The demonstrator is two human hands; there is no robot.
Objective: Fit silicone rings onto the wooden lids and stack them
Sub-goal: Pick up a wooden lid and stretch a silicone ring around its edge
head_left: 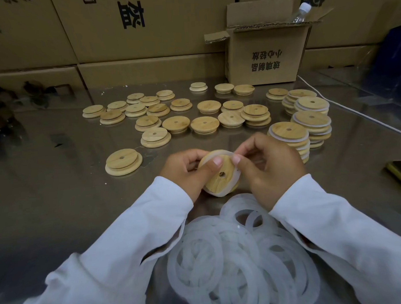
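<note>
round wooden lid [219,176] tilted, white ring [222,153] half-seated

Gripping the wooden lid [215,182] in the left hand [186,173], thumb laid across its face, while pinching, apparently between thumb and forefinger, the silicone ring [220,153] at its upper rim with the right hand [270,169], with both white-sleeved forearms [134,235] angled inward.

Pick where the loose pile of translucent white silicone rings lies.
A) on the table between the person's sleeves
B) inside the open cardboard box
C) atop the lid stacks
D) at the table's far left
A: the pile of silicone rings lies on the shiny table between the white sleeves, below the left hand gripping the round wooden lid and the right hand pinching its ring.
</note>
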